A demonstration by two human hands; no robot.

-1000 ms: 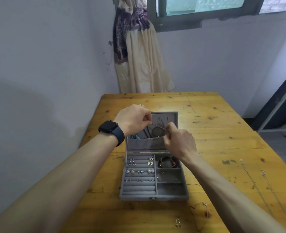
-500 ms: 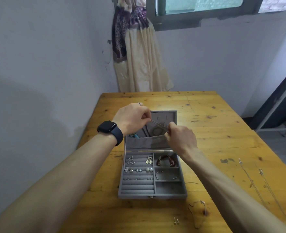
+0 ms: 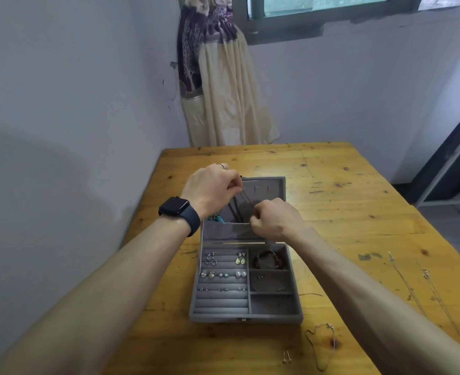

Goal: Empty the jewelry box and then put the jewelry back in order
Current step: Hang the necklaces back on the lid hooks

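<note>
L hand (image 3: pixel 212 190): fingers curled, pinching thin chain (image 3: pixel 246 203) up near the lid hooks, prob. to hang it.
R hand (image 3: pixel 275 220): pinches chain's other end, keeps it taut, untangled.
Jewelry box (image 3: pixel 277 319): open, table centre, part-filled.
Loose necklaces (image 3: pixel 407 282): far R on table, not yet returned.

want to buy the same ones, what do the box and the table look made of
The box looks covered in grey velvet or felt: matte, soft-looking, no shine. The table is wood, yellowish with a slight sheen, probably varnished: knots and grain show.
</note>
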